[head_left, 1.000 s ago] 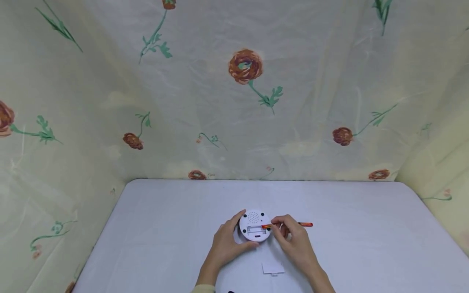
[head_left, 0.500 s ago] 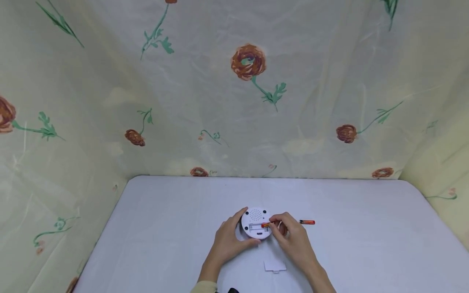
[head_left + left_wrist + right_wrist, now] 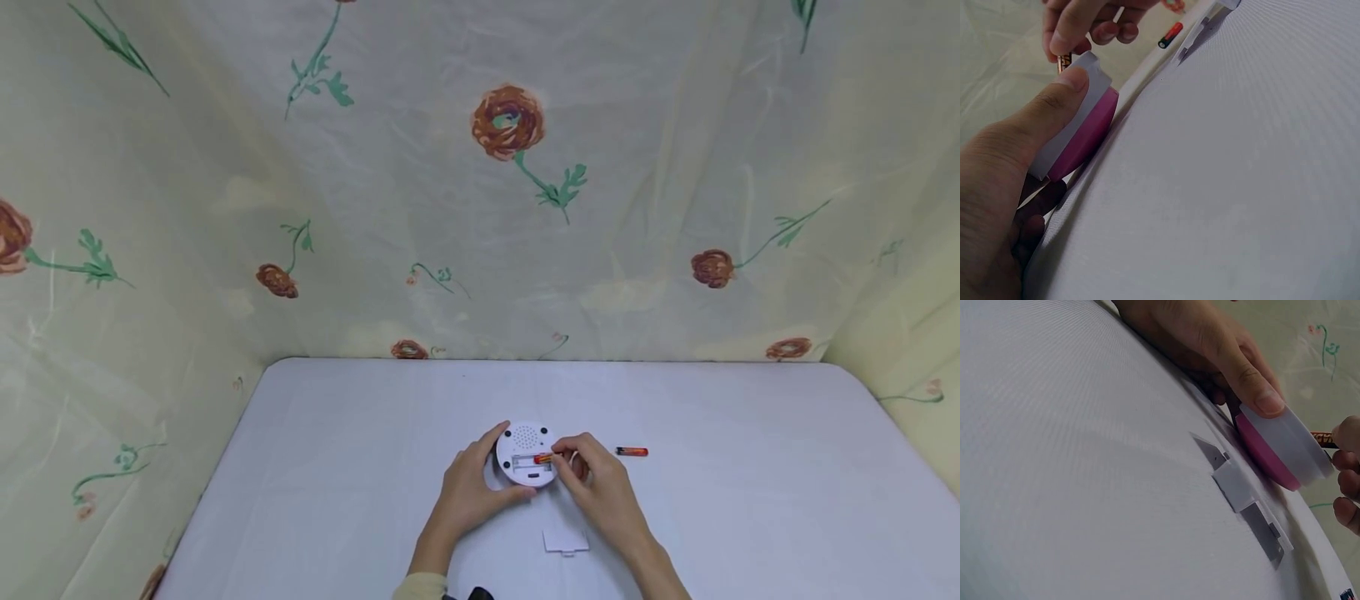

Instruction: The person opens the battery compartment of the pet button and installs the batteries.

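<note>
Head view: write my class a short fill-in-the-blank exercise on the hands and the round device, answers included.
1. The left hand grips the round device, whose upward face is ____ in colour.
2. The right hand pinches one ____ at the open compartment.
3. In the head view, the other battery lies to the ____ of the right hand.
Missing words: white; battery; right.

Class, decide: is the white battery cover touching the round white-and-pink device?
Apart: the head view shows a strip of white tabletop between the battery cover and the round device.
</note>
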A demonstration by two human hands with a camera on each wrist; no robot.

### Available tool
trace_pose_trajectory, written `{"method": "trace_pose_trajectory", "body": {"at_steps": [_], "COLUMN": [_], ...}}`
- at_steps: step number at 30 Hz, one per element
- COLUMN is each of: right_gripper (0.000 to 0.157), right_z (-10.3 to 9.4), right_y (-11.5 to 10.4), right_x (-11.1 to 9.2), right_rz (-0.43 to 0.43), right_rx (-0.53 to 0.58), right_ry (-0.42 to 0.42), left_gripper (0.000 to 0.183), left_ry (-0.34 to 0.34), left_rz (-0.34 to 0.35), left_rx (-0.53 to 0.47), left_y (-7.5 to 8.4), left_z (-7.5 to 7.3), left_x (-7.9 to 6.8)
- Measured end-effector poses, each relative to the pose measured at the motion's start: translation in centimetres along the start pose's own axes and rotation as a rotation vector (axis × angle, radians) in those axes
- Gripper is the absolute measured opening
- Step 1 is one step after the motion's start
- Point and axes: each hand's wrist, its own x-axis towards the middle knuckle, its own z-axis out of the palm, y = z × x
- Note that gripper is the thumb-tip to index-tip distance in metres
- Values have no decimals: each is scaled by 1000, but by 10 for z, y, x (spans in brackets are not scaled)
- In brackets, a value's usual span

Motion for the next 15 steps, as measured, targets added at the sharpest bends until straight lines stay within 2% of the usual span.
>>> {"method": "trace_pose_trajectory", "body": {"at_steps": [8, 15], "right_gripper": [21, 17], "right_z": [1, 0], "right_y": [-5, -5], "right_x": [0, 0], "right_rz": [27, 65], "right_rx": [0, -27], "right_ry": [-28, -40], "left_gripper": [94, 95], "left_ry": [2, 11], "left_rz": [-19, -4], "left_rx": [-4, -10], "left_y": [-1, 1], "left_z": [-2, 1], "left_x": [-2, -1]}}
